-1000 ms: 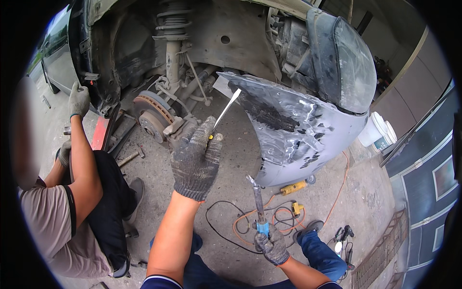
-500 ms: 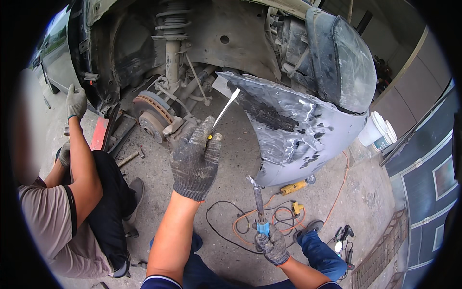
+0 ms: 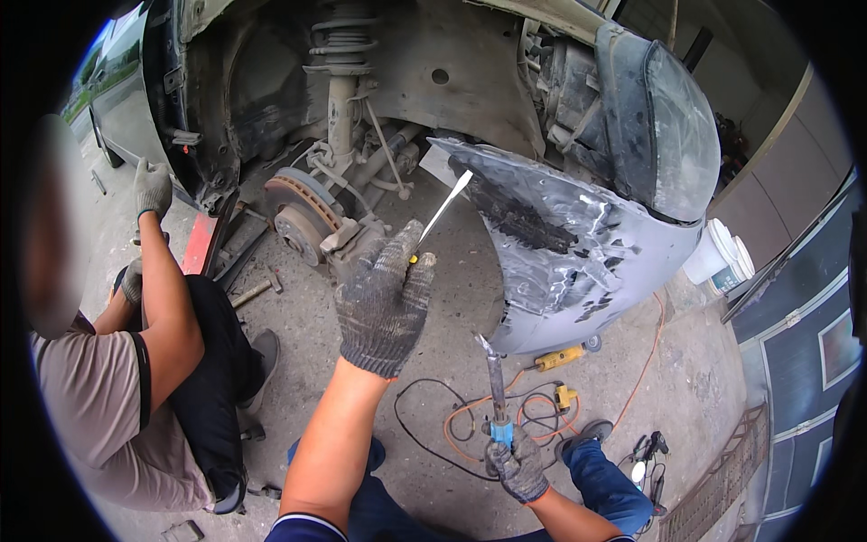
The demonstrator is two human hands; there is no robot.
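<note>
My left hand (image 3: 384, 307), in a grey knitted glove, is closed around a flat-blade screwdriver (image 3: 444, 210). Its bright blade points up and right toward the bumper's edge, and a bit of yellow handle shows between the fingers. Lower down, my right hand (image 3: 519, 465), also gloved, grips a hot-air tool (image 3: 498, 393) with a blue collar and a long metal tube. The tube stands nearly upright, its thin tip close to the lower edge of the grey bumper (image 3: 623, 262). Black scorched-looking patches, pale scrapes and cracks mark the bumper.
At the left a co-worker (image 3: 126, 397) crouches in gloves. A brake disc (image 3: 302, 212) and spring strut (image 3: 341, 108) show in the open wheel arch. On the floor lie a hammer (image 3: 257, 291), a yellow grinder (image 3: 558, 359) and tangled cords (image 3: 452, 425). White buckets (image 3: 713, 253) stand right, below the headlight (image 3: 682, 135).
The whole scene has shifted slightly right in view. Both my hands keep their tools in nearly the same pose.
</note>
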